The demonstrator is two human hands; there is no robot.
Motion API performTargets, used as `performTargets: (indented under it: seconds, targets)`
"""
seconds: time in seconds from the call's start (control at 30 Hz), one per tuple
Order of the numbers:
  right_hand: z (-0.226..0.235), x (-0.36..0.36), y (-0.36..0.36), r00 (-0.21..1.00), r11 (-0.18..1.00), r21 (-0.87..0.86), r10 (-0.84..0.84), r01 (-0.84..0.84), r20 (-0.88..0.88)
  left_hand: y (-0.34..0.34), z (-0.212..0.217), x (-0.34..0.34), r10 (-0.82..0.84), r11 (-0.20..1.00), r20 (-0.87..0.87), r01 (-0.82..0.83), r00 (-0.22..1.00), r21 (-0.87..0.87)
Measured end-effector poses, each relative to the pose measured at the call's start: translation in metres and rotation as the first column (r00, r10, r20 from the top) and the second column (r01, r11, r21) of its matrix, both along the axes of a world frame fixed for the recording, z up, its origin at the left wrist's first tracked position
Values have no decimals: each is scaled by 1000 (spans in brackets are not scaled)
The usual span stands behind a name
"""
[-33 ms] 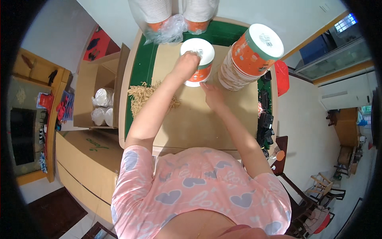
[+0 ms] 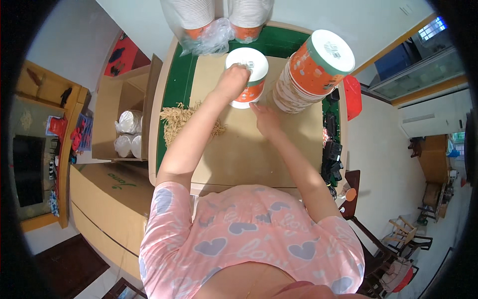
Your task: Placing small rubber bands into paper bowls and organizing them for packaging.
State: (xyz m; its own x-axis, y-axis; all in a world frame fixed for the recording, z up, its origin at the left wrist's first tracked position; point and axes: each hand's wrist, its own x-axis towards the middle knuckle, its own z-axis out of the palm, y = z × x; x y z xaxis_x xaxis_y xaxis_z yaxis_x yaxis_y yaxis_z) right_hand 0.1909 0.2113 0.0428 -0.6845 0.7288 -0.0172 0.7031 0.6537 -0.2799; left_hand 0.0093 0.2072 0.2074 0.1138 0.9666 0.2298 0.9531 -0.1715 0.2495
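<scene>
An orange, green and white paper tub (image 2: 254, 88) stands upside down on the brown cardboard sheet (image 2: 239, 149), its white base facing up. Beneath it a white lid or rim (image 2: 241, 105) shows at the near edge. My left hand (image 2: 233, 81) is closed like a fist and rests against the tub's upturned base and side; its fingertips are partly hidden. My right hand (image 2: 266, 119) reaches to the near edge of the white rim, fingers stretched out and touching it. To the right stands a taller stack of upside-down tubs (image 2: 318, 67), orange above and white-brown below.
Rubber bands (image 2: 179, 122) lie in a tan heap by my left forearm. Plastic-wrapped tub stacks (image 2: 196, 15) stand at the back. Black adapters and cables (image 2: 331, 154) line the table's right edge. An open carton (image 2: 119, 99) with wrapped white stacks is left of the table.
</scene>
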Motion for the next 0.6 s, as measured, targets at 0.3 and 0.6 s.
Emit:
performTargets:
  seconds: [0.3, 0.6]
  targets:
    - [15, -11, 5, 999, 990, 138, 34, -34, 5, 1, 5, -7, 14, 1000, 29, -14, 999, 27]
    - [19, -15, 6, 998, 990, 131, 37, -43, 53, -11, 84, -17, 95, 986, 256, -126, 962, 109]
